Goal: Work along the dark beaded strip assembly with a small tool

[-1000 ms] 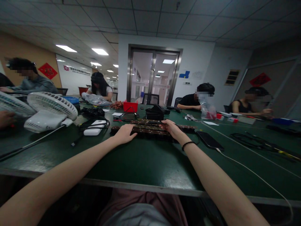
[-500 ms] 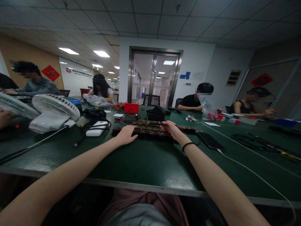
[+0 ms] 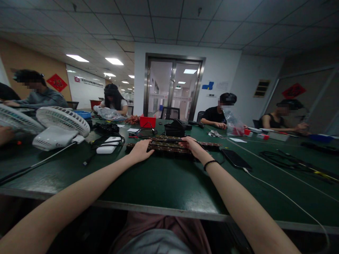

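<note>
Strips (image 3: pixel 169 149) lie across the table (image 3: pixel 159 187)

At left, a red poster (image 3: pixel 56 82) reads 福; the wall sign (image 3: pixel 90 82) beside it is too blurred to read. The left hand (image 3: pixel 140 149), loosely spread, rests at the strips' left end; whether it grips any, I cannot tell. The right hand (image 3: pixel 192 146) pinches a pen-shaped tool (image 3: pixel 173 140) over them. A phone (image 3: pixel 235 159) lies rightward.

Thin strips (image 3: pixel 169 146) partly hidden by the right hand (image 3: pixel 192 146), leftmost fan (image 3: pixel 16 119) edge-cropped, sign lettering (image 3: pixel 92 81) illegibly small.
</note>
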`<state>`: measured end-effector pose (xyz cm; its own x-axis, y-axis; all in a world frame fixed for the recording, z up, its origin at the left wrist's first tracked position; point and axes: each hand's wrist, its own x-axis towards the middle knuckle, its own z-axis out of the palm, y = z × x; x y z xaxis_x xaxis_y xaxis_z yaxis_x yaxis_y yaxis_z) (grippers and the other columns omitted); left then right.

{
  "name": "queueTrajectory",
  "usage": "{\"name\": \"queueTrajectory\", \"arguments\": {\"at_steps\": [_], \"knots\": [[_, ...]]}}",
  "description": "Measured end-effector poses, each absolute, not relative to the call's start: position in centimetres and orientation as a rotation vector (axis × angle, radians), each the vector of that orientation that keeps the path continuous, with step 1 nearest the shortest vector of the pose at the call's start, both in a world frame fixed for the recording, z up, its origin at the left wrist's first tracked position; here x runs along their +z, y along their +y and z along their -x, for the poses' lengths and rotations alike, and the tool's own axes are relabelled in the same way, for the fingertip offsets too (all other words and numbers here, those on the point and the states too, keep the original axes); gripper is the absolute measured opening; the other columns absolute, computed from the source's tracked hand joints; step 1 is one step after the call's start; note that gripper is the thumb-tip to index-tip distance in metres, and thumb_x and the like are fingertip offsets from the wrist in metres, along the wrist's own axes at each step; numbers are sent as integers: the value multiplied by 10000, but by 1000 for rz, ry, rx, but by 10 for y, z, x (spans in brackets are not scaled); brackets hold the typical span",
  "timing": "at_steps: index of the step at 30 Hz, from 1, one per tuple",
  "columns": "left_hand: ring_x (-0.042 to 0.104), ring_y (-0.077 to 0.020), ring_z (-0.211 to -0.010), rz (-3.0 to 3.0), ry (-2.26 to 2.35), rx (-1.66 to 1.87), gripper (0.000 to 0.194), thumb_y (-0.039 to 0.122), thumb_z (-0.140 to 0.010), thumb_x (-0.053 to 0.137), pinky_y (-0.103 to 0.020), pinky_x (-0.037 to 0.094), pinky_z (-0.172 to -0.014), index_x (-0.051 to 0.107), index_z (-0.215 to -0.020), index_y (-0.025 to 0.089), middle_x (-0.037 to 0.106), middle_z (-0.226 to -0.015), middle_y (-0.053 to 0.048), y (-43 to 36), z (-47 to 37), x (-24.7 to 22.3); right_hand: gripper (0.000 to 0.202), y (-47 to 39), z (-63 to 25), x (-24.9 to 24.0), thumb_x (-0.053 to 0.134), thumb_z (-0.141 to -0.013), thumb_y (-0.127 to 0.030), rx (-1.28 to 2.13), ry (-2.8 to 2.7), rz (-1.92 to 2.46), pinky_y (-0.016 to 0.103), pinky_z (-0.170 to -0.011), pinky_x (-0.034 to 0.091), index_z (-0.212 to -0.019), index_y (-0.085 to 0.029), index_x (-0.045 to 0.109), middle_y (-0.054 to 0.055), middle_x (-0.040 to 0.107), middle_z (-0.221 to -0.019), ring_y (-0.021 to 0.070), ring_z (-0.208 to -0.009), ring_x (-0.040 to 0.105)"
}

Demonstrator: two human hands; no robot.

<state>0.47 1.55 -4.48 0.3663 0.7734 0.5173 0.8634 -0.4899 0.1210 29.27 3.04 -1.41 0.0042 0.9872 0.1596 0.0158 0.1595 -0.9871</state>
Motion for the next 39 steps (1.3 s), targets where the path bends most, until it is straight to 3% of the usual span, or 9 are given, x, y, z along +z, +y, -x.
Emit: {"name": "queueTrajectory", "arguments": {"at_steps": [7, 16, 25, 39], "knots": [[657, -300, -1139, 2476, -1468, -829, 384, 282, -918, 605, -430, 500, -1027, 592, -1269, 127, 686, -1227, -166, 12, -6, -42, 111, 32, -292, -16, 705, -755, -218, 1083, -1254, 1111, 298, -661, 514, -701, -241, 610, 17, 713, -705, 166, -633, 636], [667, -278, -1098, 2453, -1484, -848, 275, 203, -946, 528, -416, 511, -1007, 634, -1191, 136, 714, -1162, -136, 14, -5, -41, 167, 27, -288, -10, 621, -856, -173, 1091, -1220, 1145, 280, -689, 504, -698, -225, 607, 19, 712, -701, 145, -641, 630], [659, -284, -1120, 2453, -1453, -836, 291, 143, -920, 529, -428, 504, -1025, 651, -1184, 131, 711, -1177, -134, 21, -1, -44, 183, 25, -284, -9, 598, -870, -124, 1084, -1193, 1151, 242, -620, 501, -704, -200, 600, 25, 700, -667, 132, -610, 617], [673, -279, -1090, 2529, -1339, -934, 308, 47, -897, 491, -444, 520, -1010, 690, -1120, 120, 722, -1139, -141, 24, -3, -48, 241, 21, -284, -8, 564, -918, -119, 1078, -1191, 1153, 236, -657, 489, -693, -186, 619, 33, 705, -686, 119, -624, 626]]}}
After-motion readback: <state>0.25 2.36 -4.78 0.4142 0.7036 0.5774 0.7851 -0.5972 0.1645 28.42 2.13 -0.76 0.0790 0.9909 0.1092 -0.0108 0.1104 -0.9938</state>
